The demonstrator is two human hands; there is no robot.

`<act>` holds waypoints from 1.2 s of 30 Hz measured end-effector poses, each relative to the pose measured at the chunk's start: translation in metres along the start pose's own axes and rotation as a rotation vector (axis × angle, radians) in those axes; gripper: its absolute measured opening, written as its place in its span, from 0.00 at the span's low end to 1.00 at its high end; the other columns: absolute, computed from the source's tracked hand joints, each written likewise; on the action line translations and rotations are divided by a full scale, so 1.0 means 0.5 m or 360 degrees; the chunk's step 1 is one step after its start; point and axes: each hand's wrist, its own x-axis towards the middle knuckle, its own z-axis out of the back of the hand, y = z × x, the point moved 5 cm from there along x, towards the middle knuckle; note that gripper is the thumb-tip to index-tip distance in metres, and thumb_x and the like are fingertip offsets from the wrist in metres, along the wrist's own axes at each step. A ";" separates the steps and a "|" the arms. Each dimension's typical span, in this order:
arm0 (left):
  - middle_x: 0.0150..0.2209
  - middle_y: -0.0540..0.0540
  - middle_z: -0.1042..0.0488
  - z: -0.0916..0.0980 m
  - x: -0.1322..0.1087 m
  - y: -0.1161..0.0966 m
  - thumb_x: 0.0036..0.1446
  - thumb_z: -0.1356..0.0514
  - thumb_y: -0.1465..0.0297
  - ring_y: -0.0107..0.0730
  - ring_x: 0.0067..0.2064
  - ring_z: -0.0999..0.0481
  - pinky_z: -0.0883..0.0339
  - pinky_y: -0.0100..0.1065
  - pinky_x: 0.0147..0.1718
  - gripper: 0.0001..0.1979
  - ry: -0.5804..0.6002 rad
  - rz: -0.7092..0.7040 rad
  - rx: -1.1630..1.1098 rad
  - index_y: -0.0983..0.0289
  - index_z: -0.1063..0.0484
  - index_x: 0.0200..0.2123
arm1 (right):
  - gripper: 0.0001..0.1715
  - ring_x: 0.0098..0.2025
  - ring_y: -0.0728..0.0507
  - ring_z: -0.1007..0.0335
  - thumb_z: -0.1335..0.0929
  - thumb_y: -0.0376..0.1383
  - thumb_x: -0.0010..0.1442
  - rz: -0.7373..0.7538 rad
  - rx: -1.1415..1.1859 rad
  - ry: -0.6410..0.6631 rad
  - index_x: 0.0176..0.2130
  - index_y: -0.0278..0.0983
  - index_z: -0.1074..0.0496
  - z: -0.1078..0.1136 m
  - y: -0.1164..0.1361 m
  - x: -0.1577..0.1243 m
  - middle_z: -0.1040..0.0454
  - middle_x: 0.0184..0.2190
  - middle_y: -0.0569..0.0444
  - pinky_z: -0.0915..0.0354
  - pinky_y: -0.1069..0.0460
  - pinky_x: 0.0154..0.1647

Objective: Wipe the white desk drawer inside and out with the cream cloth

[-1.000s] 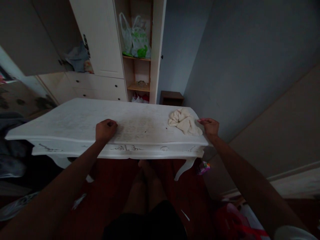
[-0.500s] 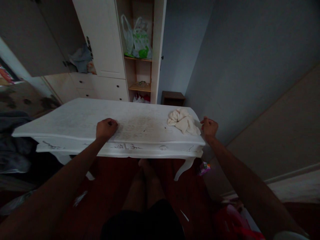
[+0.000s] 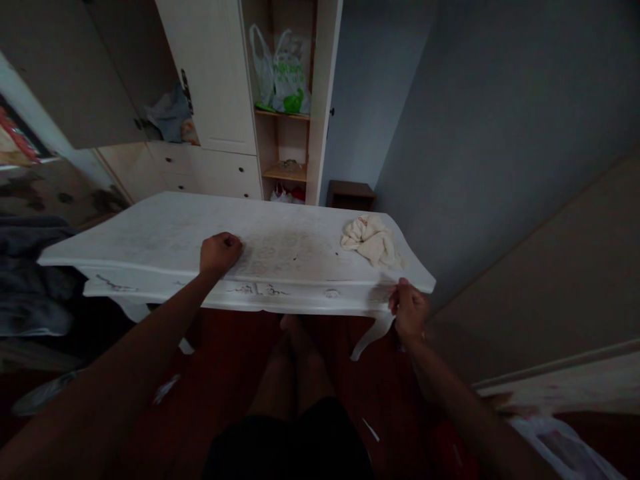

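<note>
A long white table [image 3: 200, 220] with carved drawer fronts stretches across the view, its middle stained with brownish marks. My left hand [image 3: 221, 252] is curled above the table's front part, left of the stains; whatever its fingers pinch, if anything, is too small to make out. At the right front corner, my right hand [image 3: 410, 307] is beside the drawer front, fingers bent together, and what they hold, if anything, is unclear. A crumpled cream cloth [image 3: 371, 240] lies on the table's right part, just beyond my right hand and touched by neither hand.
Behind the table stands a white wardrobe [image 3: 225, 120] with an open door and plastic bags [image 3: 290, 83] on a shelf. A small brown cabinet [image 3: 351, 195] is by the grey wall. Dark clothing [image 3: 33, 280] is piled at the left. My legs are below the table.
My right hand has moved down and toward me, from the table's right edge to its front corner. My left hand keeps nearly the same place over the table. The view has shifted slightly.
</note>
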 end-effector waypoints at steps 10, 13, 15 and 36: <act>0.35 0.61 0.19 -0.001 -0.002 -0.004 0.53 0.45 0.65 0.42 0.39 0.22 0.32 0.36 0.39 0.14 0.0019 -0.0001 0.0026 0.64 0.22 0.35 | 0.28 0.19 0.51 0.33 0.33 0.56 0.60 -0.1651 0.0492 0.1096 0.41 0.35 0.25 -0.136 -0.140 -0.135 0.24 0.25 0.54 0.42 0.57 0.18; 0.35 0.61 0.19 -0.001 -0.001 -0.003 0.53 0.45 0.65 0.42 0.39 0.22 0.32 0.36 0.40 0.14 -0.0001 -0.0005 0.0026 0.64 0.22 0.34 | 0.29 0.19 0.50 0.34 0.37 0.54 0.65 -0.1843 0.0689 0.1204 0.42 0.31 0.26 -0.170 -0.133 -0.130 0.23 0.25 0.52 0.44 0.57 0.18; 0.35 0.61 0.19 -0.002 0.000 -0.002 0.52 0.45 0.65 0.42 0.39 0.22 0.32 0.36 0.40 0.14 -0.0005 -0.0004 0.0017 0.64 0.22 0.34 | 0.28 0.19 0.50 0.34 0.38 0.51 0.66 -0.1894 0.0783 0.1228 0.43 0.30 0.26 -0.194 -0.130 -0.133 0.23 0.25 0.51 0.45 0.57 0.16; 0.36 0.60 0.19 0.000 -0.002 -0.001 0.52 0.44 0.66 0.42 0.39 0.22 0.32 0.36 0.40 0.13 -0.0021 0.0011 -0.0041 0.64 0.21 0.34 | 0.14 0.12 0.55 0.48 0.31 0.41 0.54 -0.2063 0.1032 0.0981 0.28 0.32 0.27 -0.207 -0.103 -0.226 0.36 0.12 0.62 0.53 0.59 0.14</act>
